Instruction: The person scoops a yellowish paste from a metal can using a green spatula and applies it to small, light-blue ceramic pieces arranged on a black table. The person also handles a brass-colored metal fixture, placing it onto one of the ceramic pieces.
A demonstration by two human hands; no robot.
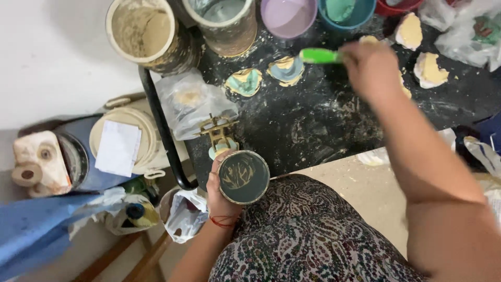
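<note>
Right hand reaching out with a green tool while the left is holding a bowl close in.

The right hand (371,65) is gripping a green-handled tool (319,56), whose long axis is running sideways, tip pointing left toward the blue-and-cream mould (286,70) lying on the black counter (313,125) just beyond the tip. The left hand (219,190) is wrapped around a dark mixing bowl (243,177), tilted so its streaked inside is showing, held near the body at the counter's near edge. The mould is lying well ahead of the bowl, far nearer the right hand. A second, green mould (243,82) is sitting just left of the first.
</note>
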